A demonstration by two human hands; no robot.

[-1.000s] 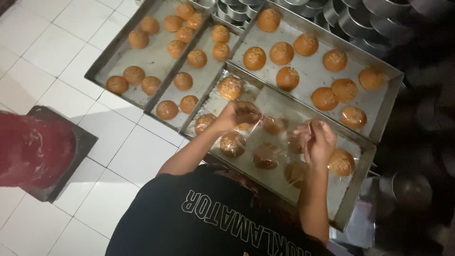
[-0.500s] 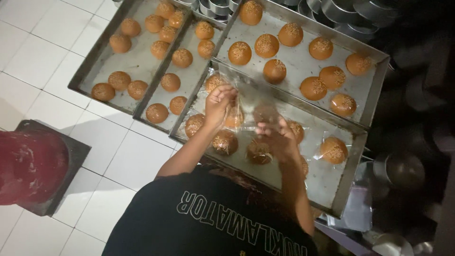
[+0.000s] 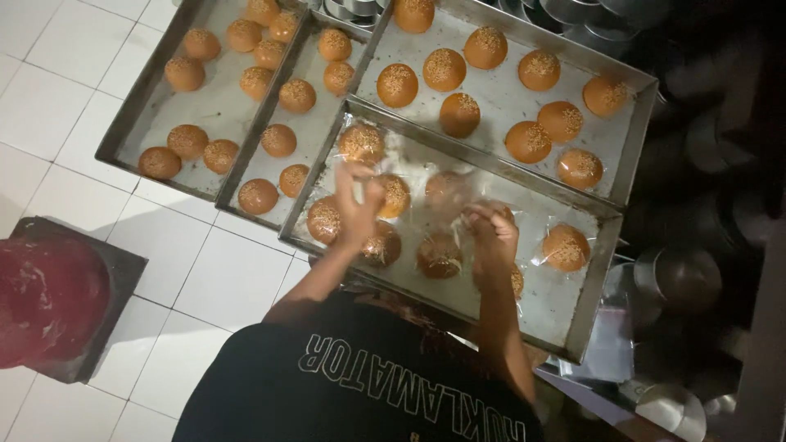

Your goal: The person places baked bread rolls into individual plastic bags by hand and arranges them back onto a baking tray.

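Our left hand (image 3: pixel 358 200) and right hand (image 3: pixel 490 233) hover over the nearest metal tray (image 3: pixel 565 315), fingers curled, each pinching an edge of a clear plastic bag (image 3: pixel 426 196) stretched between them above the wrapped buns. Further trays (image 3: pixel 622 155) hold bare sesame buns (image 3: pixel 398 84). A wrapped bun (image 3: pixel 565 247) lies just right.

Clear plastic bags are lying in the nearest metal tray (image 3: pixel 583 304), each wrapping a brown seeded bun; one bagged bun (image 3: pixel 566 246) is sitting apart at your right.
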